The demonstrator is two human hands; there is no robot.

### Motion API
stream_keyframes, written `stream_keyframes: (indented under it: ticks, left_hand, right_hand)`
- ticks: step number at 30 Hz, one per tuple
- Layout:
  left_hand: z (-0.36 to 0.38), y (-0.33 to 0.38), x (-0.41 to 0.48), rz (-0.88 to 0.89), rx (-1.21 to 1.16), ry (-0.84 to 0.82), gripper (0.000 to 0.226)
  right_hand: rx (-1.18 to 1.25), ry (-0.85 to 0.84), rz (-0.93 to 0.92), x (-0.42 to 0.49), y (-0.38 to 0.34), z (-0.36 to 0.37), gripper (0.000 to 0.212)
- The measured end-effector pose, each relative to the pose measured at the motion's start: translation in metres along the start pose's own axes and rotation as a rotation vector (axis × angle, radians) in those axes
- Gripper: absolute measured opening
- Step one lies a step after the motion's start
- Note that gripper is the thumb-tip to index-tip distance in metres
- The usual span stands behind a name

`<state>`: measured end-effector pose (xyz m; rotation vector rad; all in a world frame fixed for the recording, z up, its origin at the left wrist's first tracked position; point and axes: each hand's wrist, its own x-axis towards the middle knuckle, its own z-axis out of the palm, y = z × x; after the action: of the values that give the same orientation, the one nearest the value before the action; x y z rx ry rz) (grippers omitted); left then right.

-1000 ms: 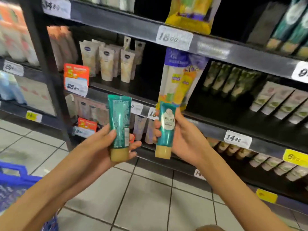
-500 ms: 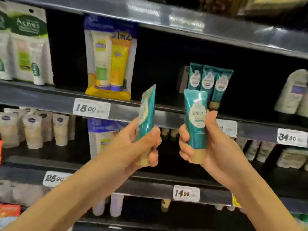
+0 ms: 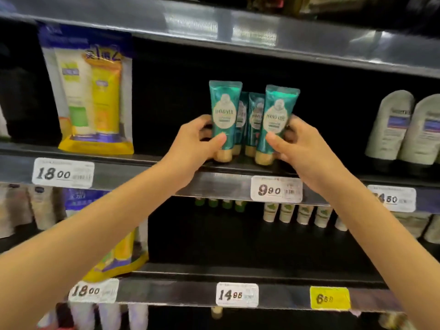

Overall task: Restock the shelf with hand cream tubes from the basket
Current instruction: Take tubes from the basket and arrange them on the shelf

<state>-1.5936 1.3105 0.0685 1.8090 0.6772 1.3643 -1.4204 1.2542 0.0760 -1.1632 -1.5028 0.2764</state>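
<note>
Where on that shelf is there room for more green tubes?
Bare shelf lies between the yellow pack and the left hand, and between the right hand and the white bottles. The middle is crowded: left tube, right tube, back tubes.

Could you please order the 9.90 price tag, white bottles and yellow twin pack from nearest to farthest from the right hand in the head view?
1. 9.90 price tag, just below the right hand.
2. White bottles, to its right.
3. Yellow twin pack, far left.
</note>
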Motion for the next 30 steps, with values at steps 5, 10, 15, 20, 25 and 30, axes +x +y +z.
stream_keyframes:
  ticks: [5,10,15,20,25,30]
  left_hand:
    - [0.0,-0.007,0.011,-0.027,0.138,-0.07,0.037]
    - [0.0,-0.01,0.008,0.068,0.349,-0.014,0.039]
    - [0.01,-0.011,0.016,0.048,0.412,0.018,0.04]
    - [0.013,-0.014,0.02,0.053,0.451,-0.002,0.039]
    - [0.015,-0.015,0.026,0.022,0.461,-0.026,0.039]
    - [0.018,-0.017,0.026,0.011,0.454,-0.017,0.038]
  right_hand:
    - [-0.085,-0.04,0.064,0.009,0.01,0.0,0.039]
    - [-0.306,-0.007,-0.021,0.008,0.017,-0.004,0.037]
    - [-0.319,-0.055,-0.016,0.013,0.024,-0.005,0.039]
    - [-0.411,-0.078,-0.027,0.015,0.03,-0.005,0.04]
    - [-0.413,0.007,-0.01,0.019,0.03,0.002,0.047]
    - [-0.435,0.092,-0.013,0.017,0.031,0.005,0.045]
